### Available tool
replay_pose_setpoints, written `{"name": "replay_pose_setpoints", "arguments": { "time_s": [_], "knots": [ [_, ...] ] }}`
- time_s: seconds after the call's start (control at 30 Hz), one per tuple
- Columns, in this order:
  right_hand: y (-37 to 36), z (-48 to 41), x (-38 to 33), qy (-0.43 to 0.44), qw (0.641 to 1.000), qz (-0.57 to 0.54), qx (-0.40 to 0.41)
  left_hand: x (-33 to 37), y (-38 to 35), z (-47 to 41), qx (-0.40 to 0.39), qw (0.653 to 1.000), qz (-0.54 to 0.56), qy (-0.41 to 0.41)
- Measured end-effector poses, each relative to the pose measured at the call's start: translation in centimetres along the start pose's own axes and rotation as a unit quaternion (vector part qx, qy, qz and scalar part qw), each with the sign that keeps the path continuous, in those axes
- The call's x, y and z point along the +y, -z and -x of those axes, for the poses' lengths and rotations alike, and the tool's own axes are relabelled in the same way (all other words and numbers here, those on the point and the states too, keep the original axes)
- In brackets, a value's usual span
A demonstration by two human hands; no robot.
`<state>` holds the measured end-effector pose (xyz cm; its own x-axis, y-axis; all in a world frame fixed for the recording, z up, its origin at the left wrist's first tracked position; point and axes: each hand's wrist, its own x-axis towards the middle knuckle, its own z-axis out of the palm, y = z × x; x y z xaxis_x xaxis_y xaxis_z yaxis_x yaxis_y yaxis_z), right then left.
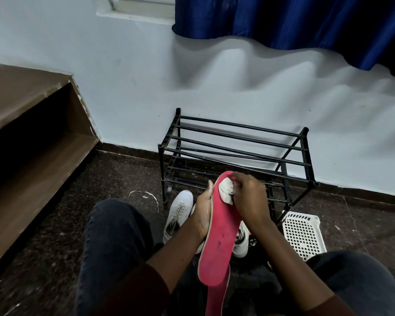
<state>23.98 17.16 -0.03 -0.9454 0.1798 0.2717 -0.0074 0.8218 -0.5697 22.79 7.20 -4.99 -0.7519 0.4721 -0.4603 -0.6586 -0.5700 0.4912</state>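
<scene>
**Right hand (249, 195) presses cloth (226, 190) on insole (217, 242)**

Right hand fingers are curled around a bunched white cloth, holding it against the toe end of the red insole. The left hand (203, 213) grips the insole along its left edge, thumb laid up the rim (the other fingers are hidden behind it). The insole is held off the floor between the knees, toe end away from the person. Two white shoes (178, 213) stand on the dark floor (55, 224) beneath it. Beyond them a black rack (161, 169) stands against the wall. A white basket (303, 233) lies just right of the rack.
</scene>
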Motion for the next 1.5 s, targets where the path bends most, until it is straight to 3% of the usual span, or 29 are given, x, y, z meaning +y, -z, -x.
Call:
{"name": "replay_pose_setpoints", "arguments": {
  "time_s": [0.17, 0.33, 0.5, 0.67, 0.87, 1.03, 1.23, 1.5],
  "knots": [
    [-1.1, 1.8, -1.4, 0.109, 0.993, 0.027, -0.035, 0.8, -1.2, 1.3, -0.024, 0.998, -0.053, -0.029],
    [-1.4, 1.5, -0.9, 0.089, 0.994, 0.024, -0.056, 0.9, 0.0, 0.7, 0.008, 0.999, -0.045, 0.007],
    [-1.7, 3.3, -2.0, 0.114, 0.988, -0.029, -0.098, 1.9, 0.8, -0.3, 0.032, 0.999, -0.005, -0.02],
    [-1.8, 0.6, -1.4, 0.14, 0.988, 0.007, -0.06, 1.3, 0.8, -0.3, 0.007, 1.0, 0.029, -0.008],
    [-1.6, -3.1, -1.1, 0.049, 0.998, 0.003, 0.039, 1.0, 0.5, 0.1, -0.009, 1.0, -0.005, 0.011],
    [-2.4, 0.7, -1.2, 0.117, 0.993, -0.026, -0.013, 1.5, 0.9, -0.7, -0.009, 1.0, 0.017, -0.011],
    [-1.9, 5.1, -1.1, 0.14, 0.985, -0.081, -0.064, 1.5, 0.8, -0.9, -0.034, 0.998, 0.049, 0.004],
    [-2.3, -1.2, -1.2, 0.105, 0.994, 0.006, 0.021, 1.2, 1.2, -2.1, 0.006, 0.999, 0.03, -0.027]
  ]
}}
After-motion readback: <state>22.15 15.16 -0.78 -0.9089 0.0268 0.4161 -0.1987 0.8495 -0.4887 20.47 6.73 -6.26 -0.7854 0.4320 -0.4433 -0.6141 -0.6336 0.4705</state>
